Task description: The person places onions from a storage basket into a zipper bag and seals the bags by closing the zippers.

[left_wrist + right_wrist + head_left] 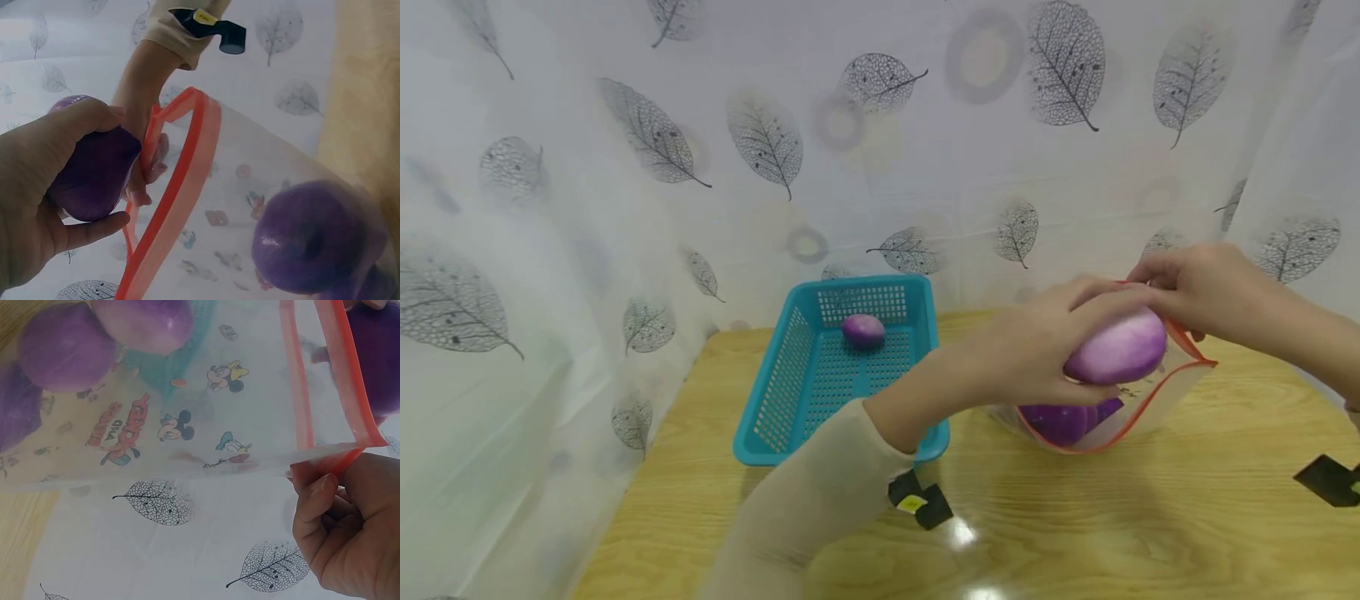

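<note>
My left hand [1037, 350] grips a glossy purple onion [1116, 346] over the mouth of a see-through zip bag [1165, 417] with a red rim. Its thumb and fingers curve round the onion's sides, and the pointed end faces the opening in the left wrist view. At the bag's far side, my right hand [1217, 287] pinches the red rim [340, 369] between thumb and curled fingers. Several purple onions [309, 237] lie low inside the bag, seen through its cartoon-printed wall.
A blue perforated basket [748, 433] stands left of the bag, with one purple onion [863, 332] at its far end. Both rest on a wood-grain table [1075, 533]. A leaf-patterned white sheet [910, 167] hangs behind and along the left side.
</note>
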Action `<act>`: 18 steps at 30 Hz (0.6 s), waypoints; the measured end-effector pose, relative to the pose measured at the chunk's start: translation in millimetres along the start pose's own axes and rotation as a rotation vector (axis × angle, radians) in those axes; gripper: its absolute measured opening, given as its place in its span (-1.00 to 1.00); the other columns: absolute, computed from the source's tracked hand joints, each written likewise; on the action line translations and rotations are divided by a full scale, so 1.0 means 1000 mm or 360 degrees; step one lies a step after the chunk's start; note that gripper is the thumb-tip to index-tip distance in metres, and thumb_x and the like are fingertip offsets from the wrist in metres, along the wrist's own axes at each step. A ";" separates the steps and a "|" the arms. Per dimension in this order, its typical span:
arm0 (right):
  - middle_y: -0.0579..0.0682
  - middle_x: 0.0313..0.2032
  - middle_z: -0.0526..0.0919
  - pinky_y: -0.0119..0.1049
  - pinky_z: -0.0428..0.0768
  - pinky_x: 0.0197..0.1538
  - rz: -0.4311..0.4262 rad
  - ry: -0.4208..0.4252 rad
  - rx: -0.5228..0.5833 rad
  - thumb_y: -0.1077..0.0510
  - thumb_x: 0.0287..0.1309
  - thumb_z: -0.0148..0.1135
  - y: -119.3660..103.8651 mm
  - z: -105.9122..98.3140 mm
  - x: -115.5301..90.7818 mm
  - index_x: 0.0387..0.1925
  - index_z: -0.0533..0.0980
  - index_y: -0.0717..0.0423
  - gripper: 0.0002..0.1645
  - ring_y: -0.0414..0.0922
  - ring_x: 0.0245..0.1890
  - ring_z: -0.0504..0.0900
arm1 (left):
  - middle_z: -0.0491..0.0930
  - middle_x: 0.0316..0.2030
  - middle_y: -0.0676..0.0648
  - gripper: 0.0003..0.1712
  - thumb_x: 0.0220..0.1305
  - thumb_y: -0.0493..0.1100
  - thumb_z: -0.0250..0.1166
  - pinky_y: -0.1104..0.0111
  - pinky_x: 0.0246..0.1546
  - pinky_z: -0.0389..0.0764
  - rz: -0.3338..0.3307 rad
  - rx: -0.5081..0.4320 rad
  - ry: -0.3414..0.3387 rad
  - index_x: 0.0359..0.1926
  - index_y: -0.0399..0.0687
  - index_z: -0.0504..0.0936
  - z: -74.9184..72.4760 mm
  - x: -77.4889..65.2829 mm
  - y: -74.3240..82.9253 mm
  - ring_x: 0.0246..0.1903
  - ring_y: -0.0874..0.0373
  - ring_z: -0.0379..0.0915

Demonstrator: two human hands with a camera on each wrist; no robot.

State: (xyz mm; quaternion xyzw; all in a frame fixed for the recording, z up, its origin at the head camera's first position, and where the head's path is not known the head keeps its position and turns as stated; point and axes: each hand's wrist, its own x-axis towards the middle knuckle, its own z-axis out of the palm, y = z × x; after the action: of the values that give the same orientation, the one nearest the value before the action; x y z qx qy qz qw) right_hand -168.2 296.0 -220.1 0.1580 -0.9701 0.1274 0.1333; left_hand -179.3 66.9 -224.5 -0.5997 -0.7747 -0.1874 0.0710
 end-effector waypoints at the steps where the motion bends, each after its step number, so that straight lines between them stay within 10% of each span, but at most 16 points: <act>1: -0.19 -0.78 0.47 -0.38 0.27 -0.72 -0.0002 0.0000 0.0005 0.22 0.16 0.22 0.000 0.000 0.000 -0.33 0.62 0.13 -0.92 -0.27 -0.85 0.29 | 0.19 0.33 0.00 -0.10 0.11 0.13 0.34 0.59 0.17 0.24 -0.0015 0.0066 -0.0041 0.41 0.06 0.16 0.002 0.002 0.000 0.24 0.24 0.20; 8: -0.21 -0.82 0.44 -0.36 0.30 -0.74 0.0046 0.0022 0.0042 0.13 0.17 0.26 -0.002 0.003 0.001 -0.44 0.59 0.06 -0.89 -0.24 -0.87 0.31 | 0.17 0.34 0.04 -0.11 0.17 0.24 0.24 0.56 0.10 0.35 -0.0098 0.0456 -0.0269 0.44 0.24 0.09 0.020 0.012 0.000 0.32 0.24 0.08; 18: -0.12 -0.69 0.59 -0.36 0.27 -0.73 0.0101 -0.0054 0.0019 0.17 0.23 0.20 0.002 0.002 0.005 -0.30 0.60 0.18 -0.86 -0.19 -0.87 0.30 | 0.01 0.44 -0.04 0.00 0.13 0.21 0.30 0.61 0.24 0.20 -0.0070 0.0361 -0.0207 0.47 0.07 0.02 0.024 0.017 -0.007 0.43 0.24 -0.14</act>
State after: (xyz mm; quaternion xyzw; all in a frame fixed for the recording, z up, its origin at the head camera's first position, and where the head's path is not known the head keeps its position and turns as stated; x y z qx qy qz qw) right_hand -174.4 295.9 -221.2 0.1301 -0.9759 0.1345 0.1118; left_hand -188.1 90.2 -242.3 -0.5816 -0.8069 -0.0608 0.0837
